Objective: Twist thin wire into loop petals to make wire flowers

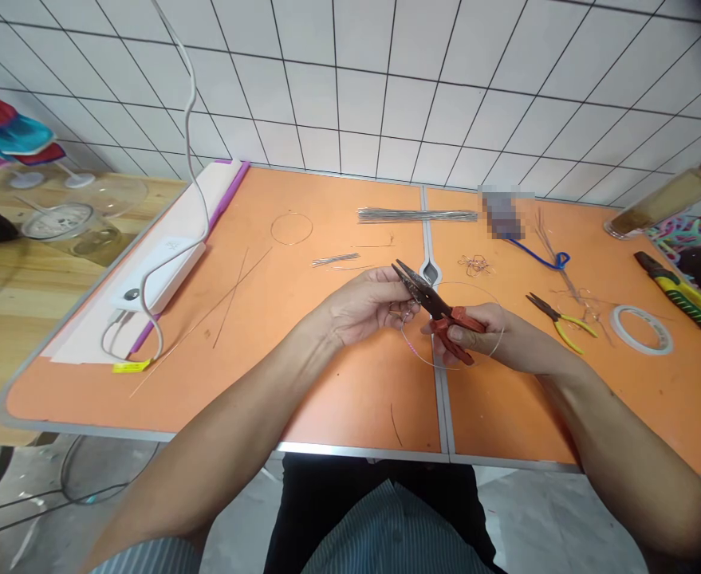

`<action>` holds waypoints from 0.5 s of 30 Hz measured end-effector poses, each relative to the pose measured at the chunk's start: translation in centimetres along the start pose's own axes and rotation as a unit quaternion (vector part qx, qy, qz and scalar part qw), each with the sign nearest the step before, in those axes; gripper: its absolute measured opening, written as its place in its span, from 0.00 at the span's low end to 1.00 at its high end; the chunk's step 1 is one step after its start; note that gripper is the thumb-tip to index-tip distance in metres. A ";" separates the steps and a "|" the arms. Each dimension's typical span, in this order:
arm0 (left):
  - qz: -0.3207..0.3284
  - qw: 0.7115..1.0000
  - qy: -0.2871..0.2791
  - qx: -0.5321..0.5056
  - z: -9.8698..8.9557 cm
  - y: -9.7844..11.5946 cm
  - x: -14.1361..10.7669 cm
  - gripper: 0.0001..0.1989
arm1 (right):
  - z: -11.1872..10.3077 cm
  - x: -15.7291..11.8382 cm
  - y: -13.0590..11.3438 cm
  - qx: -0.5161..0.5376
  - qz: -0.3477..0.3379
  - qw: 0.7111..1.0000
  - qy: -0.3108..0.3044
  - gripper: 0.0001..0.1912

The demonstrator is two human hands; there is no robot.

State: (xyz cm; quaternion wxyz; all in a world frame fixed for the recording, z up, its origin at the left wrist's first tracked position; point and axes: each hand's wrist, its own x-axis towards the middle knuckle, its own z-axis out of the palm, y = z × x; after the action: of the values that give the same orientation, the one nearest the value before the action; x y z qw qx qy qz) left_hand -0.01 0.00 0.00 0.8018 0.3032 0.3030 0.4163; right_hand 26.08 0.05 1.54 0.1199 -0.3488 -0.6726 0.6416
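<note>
My right hand (490, 335) grips the red handles of dark long-nose pliers (429, 299), whose jaws point up and to the left. My left hand (369, 309) is closed, its fingers pinching a thin wire ring (415, 349) beside the jaws. The ring hangs below and behind the pliers, with a short pinkish stretch on its left side. Whether the jaws touch the wire is too small to tell. Beyond my left hand lie a small bunch of short wires (335, 259) and a long bundle of straight wires (410, 215).
On the orange folding table (350, 399) are another wire ring (292, 229), yellow-handled pliers (557, 319), a white tape roll (642, 329), and a yellow-black cutter (679, 291). A white power bank (159, 275) with a cable lies left. A tiled wall (356, 96) stands behind.
</note>
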 end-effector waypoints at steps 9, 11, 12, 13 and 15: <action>0.010 0.999 -0.031 -0.013 -0.4 -0.1 0.1 0.09 | 0.7 0.4 0.2 0.027 0.001 0.999 0.017 0.24; 0.013 0.999 -0.035 -0.016 -0.5 -0.1 0.1 0.09 | 0.9 0.5 0.3 0.039 0.000 0.999 0.023 0.24; 0.015 0.999 -0.037 -0.016 -0.5 0.0 0.1 0.08 | 0.9 0.6 0.4 0.044 -0.002 0.999 0.024 0.24; 0.015 0.999 -0.040 -0.014 -0.5 0.0 0.1 0.08 | 1.0 0.6 0.5 0.048 -0.004 0.999 0.024 0.24; 0.014 0.999 -0.043 -0.009 -0.4 0.1 0.1 0.07 | 0.9 0.7 0.9 0.051 -0.008 0.998 0.021 0.24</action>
State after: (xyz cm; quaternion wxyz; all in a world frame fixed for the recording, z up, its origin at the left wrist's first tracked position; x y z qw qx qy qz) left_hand -0.32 0.18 -0.17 0.8108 0.3175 0.2605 0.4171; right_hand 25.30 -0.31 0.35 0.1568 -0.3500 -0.6395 0.6663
